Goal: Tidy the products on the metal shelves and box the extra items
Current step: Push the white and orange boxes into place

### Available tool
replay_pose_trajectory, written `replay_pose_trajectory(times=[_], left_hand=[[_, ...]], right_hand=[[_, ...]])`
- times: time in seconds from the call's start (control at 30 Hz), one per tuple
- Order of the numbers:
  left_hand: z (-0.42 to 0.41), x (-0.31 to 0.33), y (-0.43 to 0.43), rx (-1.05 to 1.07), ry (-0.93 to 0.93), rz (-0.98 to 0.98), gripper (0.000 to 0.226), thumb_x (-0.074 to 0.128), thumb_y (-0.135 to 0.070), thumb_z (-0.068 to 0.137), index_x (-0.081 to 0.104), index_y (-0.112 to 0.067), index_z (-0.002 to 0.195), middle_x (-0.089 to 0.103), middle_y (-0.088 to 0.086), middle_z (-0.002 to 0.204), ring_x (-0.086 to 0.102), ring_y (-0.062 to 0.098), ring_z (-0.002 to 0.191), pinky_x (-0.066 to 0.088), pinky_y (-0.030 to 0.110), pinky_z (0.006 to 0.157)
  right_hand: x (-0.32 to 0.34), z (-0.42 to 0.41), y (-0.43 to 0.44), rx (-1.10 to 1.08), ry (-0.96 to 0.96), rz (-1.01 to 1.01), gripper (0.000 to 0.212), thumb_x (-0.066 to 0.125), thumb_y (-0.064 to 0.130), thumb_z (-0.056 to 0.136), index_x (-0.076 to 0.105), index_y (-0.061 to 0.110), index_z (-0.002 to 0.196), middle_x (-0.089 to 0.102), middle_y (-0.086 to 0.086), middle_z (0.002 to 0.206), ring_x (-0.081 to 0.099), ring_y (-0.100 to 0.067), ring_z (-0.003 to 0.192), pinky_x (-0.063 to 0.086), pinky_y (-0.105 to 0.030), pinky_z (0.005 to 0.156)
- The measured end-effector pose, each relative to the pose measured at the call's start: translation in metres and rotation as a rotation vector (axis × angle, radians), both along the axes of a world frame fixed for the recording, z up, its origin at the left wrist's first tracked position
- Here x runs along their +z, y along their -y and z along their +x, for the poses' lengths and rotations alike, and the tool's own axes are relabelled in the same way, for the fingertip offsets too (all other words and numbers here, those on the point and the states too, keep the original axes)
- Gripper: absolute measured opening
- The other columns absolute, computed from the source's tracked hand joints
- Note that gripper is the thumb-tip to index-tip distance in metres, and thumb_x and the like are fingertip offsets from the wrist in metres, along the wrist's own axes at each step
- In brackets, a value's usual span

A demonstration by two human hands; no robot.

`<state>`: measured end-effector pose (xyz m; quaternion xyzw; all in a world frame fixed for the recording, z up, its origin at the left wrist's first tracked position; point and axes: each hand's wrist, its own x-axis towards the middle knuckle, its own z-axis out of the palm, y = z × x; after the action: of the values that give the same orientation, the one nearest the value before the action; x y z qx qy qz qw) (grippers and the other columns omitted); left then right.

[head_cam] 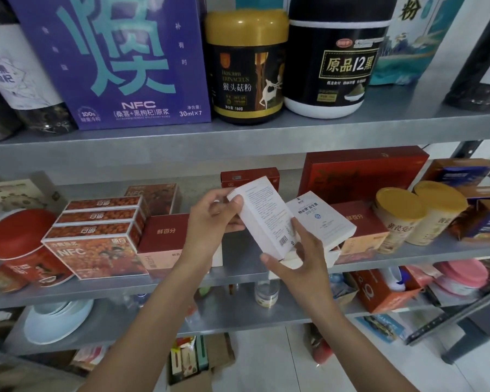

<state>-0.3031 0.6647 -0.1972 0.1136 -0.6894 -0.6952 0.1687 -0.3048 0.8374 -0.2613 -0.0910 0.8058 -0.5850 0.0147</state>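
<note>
Both hands hold a white box (263, 219) tilted in front of the middle shelf (125, 290). The left hand (215, 219) grips its far upper end, thumb curled over the printed face. The right hand (297, 256) grips its near lower end beside the barcode, thumb underneath. The fine print on it is too small to read.

Touching it on the right lies a second box (323, 219), white with blue writing that includes "益生菌". I cannot tell whether the right hand holds this one too.

Red boxes marked "鲜百分" sit left (164, 236) and right (359, 222) of the hands. Farther left is a stack of orange "NFC" boxes (96, 236).

On the upper shelf (238, 134) stand a purple box (111, 60) reading "NFC" and "30ml×7", a gold-lidded jar (246, 66) reading "猴头菇粉" and "180g", and a black jar (337, 60) reading "原品12黑".
</note>
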Motion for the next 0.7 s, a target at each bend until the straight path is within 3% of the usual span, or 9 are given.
replay_pose_trajectory(times=[0.1,0.17,0.23,0.3,0.4,0.5,0.6,0.7], left_hand=[[0.001,0.006,0.003,-0.059,-0.049,-0.050,0.032,0.060,-0.045,0.084,0.064,-0.036,0.115,0.070,-0.010,0.114,0.067,0.010,0.103,0.055,0.029,0.085],[0.001,0.006,0.005,-0.075,-0.006,-0.104,0.050,0.057,-0.054,0.081,0.056,-0.043,0.130,0.061,-0.027,0.116,0.057,0.001,0.113,0.047,0.029,0.093],[0.000,0.003,0.005,-0.167,0.060,0.003,0.059,0.062,-0.040,0.088,0.045,-0.034,0.144,0.066,-0.025,0.111,0.061,0.004,0.111,0.051,0.026,0.087],[0.000,-0.004,0.005,-0.227,0.105,0.081,0.058,0.067,-0.015,0.089,0.048,-0.026,0.142,0.070,-0.011,0.111,0.067,0.012,0.106,0.056,0.022,0.074],[0.001,-0.007,0.009,-0.173,0.126,0.139,0.067,0.073,0.004,0.080,0.054,-0.028,0.136,0.071,-0.002,0.108,0.070,0.015,0.099,0.056,0.021,0.070],[0.001,-0.008,0.014,-0.218,0.130,0.228,0.068,0.075,0.004,0.076,0.055,-0.028,0.132,0.075,0.004,0.104,0.072,0.017,0.096,0.056,0.021,0.068],[0.000,-0.005,0.017,-0.202,0.111,0.232,0.059,0.076,0.003,0.074,0.060,-0.028,0.121,0.076,0.006,0.100,0.072,0.017,0.095,0.056,0.020,0.066],[0.001,-0.002,0.021,-0.180,0.107,0.216,0.056,0.077,0.005,0.072,0.061,-0.034,0.108,0.077,0.005,0.095,0.073,0.016,0.092,0.055,0.019,0.064]], right_hand=[[0.013,-0.006,-0.009,0.135,0.296,-0.324,0.076,0.079,0.052,0.066,0.050,0.035,0.133,0.060,0.014,0.121,0.065,-0.001,0.100,0.054,-0.014,0.068],[0.019,-0.009,-0.014,0.274,0.535,-0.567,0.076,0.070,0.060,0.065,0.055,0.020,0.128,0.071,-0.006,0.112,0.071,-0.024,0.099,0.058,-0.030,0.073],[0.021,-0.010,-0.018,0.442,0.692,-0.662,0.072,0.053,0.065,0.079,0.051,0.015,0.130,0.067,-0.022,0.117,0.067,-0.039,0.103,0.057,-0.041,0.078],[0.019,-0.012,-0.021,0.573,0.779,-0.684,0.074,0.039,0.068,0.085,0.043,0.016,0.138,0.061,-0.028,0.124,0.063,-0.045,0.109,0.055,-0.045,0.083],[0.014,-0.016,-0.026,0.656,0.817,-0.700,0.076,0.034,0.070,0.086,0.046,0.016,0.138,0.059,-0.030,0.127,0.060,-0.048,0.112,0.054,-0.049,0.086],[0.012,-0.018,-0.028,0.641,0.823,-0.731,0.071,0.039,0.065,0.088,0.051,0.014,0.135,0.058,-0.029,0.128,0.060,-0.046,0.114,0.053,-0.052,0.085],[0.016,-0.021,-0.030,0.472,0.728,-0.754,0.046,0.052,0.046,0.093,0.059,0.014,0.126,0.064,-0.023,0.122,0.065,-0.040,0.107,0.056,-0.052,0.079],[0.015,-0.025,-0.033,0.320,0.551,-0.589,0.023,0.048,0.022,0.101,0.062,0.014,0.117,0.070,-0.012,0.115,0.067,-0.029,0.107,0.058,-0.038,0.081]])
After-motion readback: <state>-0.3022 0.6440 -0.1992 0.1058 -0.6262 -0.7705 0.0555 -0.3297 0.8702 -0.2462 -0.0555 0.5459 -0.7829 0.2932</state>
